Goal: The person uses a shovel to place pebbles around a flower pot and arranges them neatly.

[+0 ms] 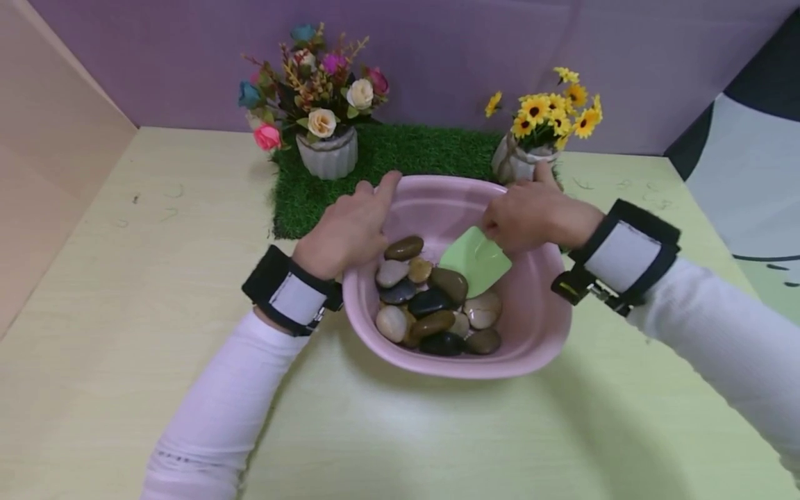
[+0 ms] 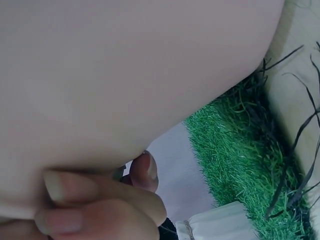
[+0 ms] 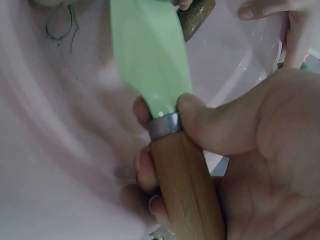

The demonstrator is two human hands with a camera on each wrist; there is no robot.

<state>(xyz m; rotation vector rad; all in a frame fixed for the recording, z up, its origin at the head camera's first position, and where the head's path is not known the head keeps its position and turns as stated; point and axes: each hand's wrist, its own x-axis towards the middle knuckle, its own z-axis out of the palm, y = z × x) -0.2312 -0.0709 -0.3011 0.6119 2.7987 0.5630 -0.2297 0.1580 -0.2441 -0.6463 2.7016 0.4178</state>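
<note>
A pink plastic basin point(image 1: 462, 368) holds several smooth stones in brown, black, grey and cream, such as this black stone point(image 1: 432, 301). At the basin's left rim my left hand point(image 1: 346, 226) grips the edge, thumb on the inner side; curled fingers point(image 2: 100, 215) show in the left wrist view. My right hand point(image 1: 531, 212) holds a small trowel with a light green blade point(image 1: 471, 260), a metal collar and a wooden handle point(image 3: 182, 185). The thumb and fingers wrap the handle close to the collar. The blade points down into the basin, beside the stones.
Behind the basin lies a green artificial grass mat point(image 1: 412, 149). On it stand a white pot of mixed flowers point(image 1: 328, 153) and, close to my right hand, a pot of yellow flowers point(image 1: 515, 160). Thin dark strands point(image 1: 170, 212) lie on the pale table point(image 1: 156, 278).
</note>
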